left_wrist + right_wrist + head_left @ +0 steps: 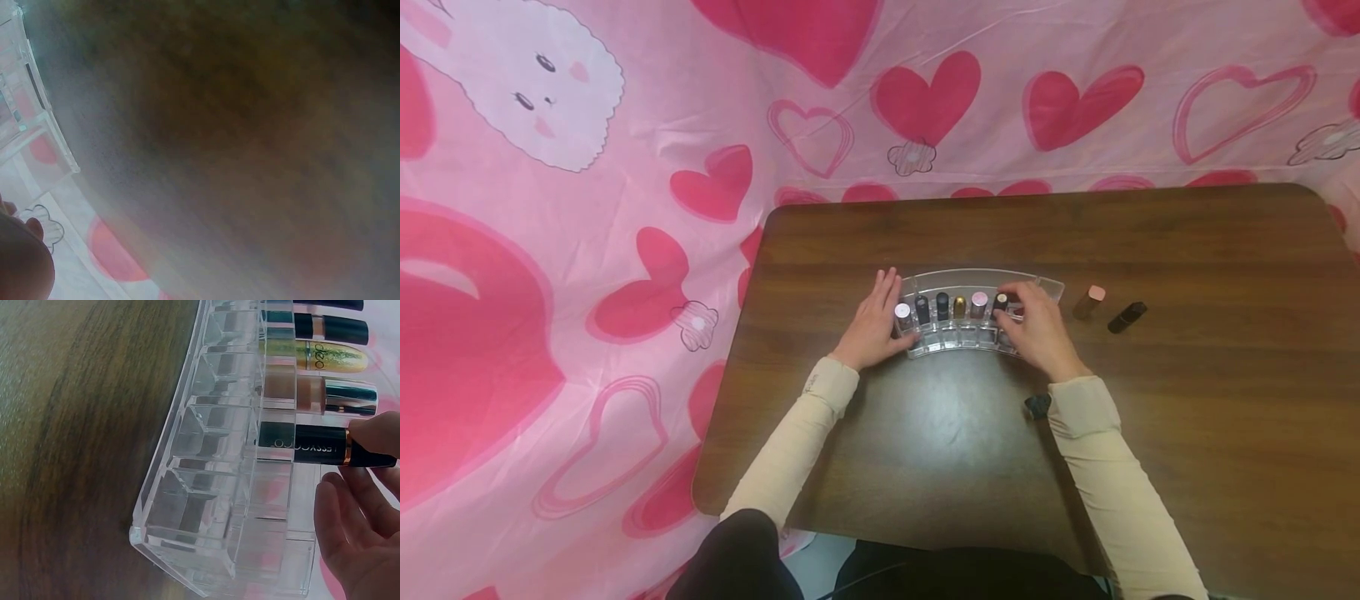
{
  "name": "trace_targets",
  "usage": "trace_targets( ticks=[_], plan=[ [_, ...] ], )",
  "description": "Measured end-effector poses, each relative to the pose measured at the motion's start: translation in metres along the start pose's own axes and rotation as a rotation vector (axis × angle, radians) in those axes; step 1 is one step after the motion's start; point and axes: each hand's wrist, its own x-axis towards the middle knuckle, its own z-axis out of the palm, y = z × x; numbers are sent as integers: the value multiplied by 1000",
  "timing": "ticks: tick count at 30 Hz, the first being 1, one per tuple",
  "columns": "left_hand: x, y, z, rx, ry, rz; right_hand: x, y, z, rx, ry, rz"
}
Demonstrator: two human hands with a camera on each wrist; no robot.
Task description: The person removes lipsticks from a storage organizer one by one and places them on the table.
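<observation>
A clear curved lipstick organizer [955, 337] stands on the table, its back row holding several upright lipsticks. My right hand [1037, 329] pinches a black lipstick with a gold band [320, 445] between thumb and fingers; its lower part sits in a back-row slot. Beside it stand a pink-and-silver lipstick [351, 397] and a gold glittery one [337, 357]. At the organizer's left end, my left hand [871, 329] rests with straight fingers along the side and the thumb at the front corner, near a white-topped lipstick [902, 312]. The left wrist view is mostly blurred.
Right of the organizer, a pink-topped lipstick [1090, 302] stands and a black lipstick [1127, 317] lies on the brown table [1225, 375]. A dark object [1037, 407] shows by the right wrist. A pink heart-print cloth [1000, 33] hangs behind the table.
</observation>
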Motion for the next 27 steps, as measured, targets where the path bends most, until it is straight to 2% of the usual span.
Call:
trace_targets(
  ticks=[20, 27],
  plan=[
    [0, 1, -1, 4, -13, -1, -5, -4, -5, 82, 81, -12],
    [0, 1, -1, 1, -7, -1, -7, -4, -6, 108, 138, -69]
  ],
)
